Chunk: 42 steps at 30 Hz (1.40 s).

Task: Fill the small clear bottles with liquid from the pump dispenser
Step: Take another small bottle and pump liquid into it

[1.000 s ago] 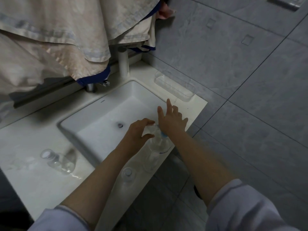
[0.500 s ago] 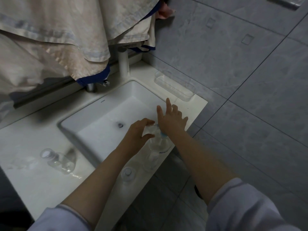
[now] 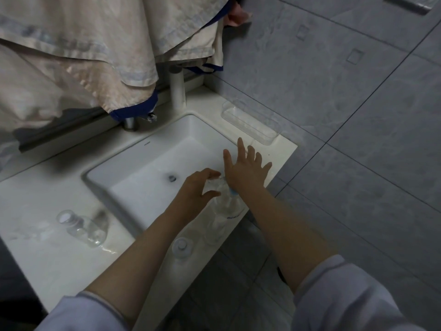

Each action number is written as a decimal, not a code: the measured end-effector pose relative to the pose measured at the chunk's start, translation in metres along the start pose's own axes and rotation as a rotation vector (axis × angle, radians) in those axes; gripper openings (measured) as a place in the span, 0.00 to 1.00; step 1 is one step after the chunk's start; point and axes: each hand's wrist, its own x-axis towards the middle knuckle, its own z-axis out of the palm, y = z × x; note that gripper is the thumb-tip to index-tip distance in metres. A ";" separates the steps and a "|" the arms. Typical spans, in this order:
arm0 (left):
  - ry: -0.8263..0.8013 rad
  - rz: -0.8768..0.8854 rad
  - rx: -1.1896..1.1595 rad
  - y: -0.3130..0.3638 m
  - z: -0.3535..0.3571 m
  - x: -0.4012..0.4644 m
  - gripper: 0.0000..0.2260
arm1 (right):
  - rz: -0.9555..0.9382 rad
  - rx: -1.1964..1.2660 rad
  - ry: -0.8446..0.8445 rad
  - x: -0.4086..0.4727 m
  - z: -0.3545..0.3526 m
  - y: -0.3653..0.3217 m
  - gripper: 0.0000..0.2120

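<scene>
A dim bathroom with grey tiled walls and floor; a white counter (image 3: pixel 47 256) holds a rectangular sink (image 3: pixel 148 168), with pale cloth (image 3: pixel 78 58) hanging over its far side. At the counter's front edge, about 5 o'clock from the drain, stands the pump dispenser (image 3: pixel 224 209), a clear bottle with a blue collar. The right hand (image 3: pixel 245 170) lies flat on the pump head, fingers straight and spread, pressing down. The left hand (image 3: pixel 195 189) curls its fingers and thumb around a small clear bottle (image 3: pixel 214 185), held just under the spout at the sink's rim. Whether liquid is flowing is too faint to tell. A second small bottle (image 3: pixel 182 247) stands upright at 6 o'clock from the dispenser, and a third (image 3: pixel 83 226) lies on its side well off at 9 o'clock; both look empty. Filling seems to be on its first bottle, with two left to do.
</scene>
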 end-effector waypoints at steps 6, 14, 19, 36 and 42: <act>-0.016 -0.013 0.027 0.005 -0.002 0.003 0.19 | -0.025 0.016 0.039 0.004 -0.005 -0.003 0.32; -0.020 -0.011 0.001 0.003 -0.001 -0.002 0.19 | 0.037 0.035 -0.001 0.001 0.002 0.000 0.31; -0.005 -0.002 0.004 0.002 -0.002 -0.001 0.18 | 0.018 0.048 -0.028 0.004 0.000 -0.001 0.31; -0.093 -0.039 -0.006 0.012 -0.007 0.003 0.21 | 0.001 0.047 -0.033 0.005 -0.009 -0.003 0.32; -0.084 -0.041 -0.004 0.007 -0.006 0.001 0.19 | 0.050 0.058 -0.034 0.002 -0.003 0.000 0.32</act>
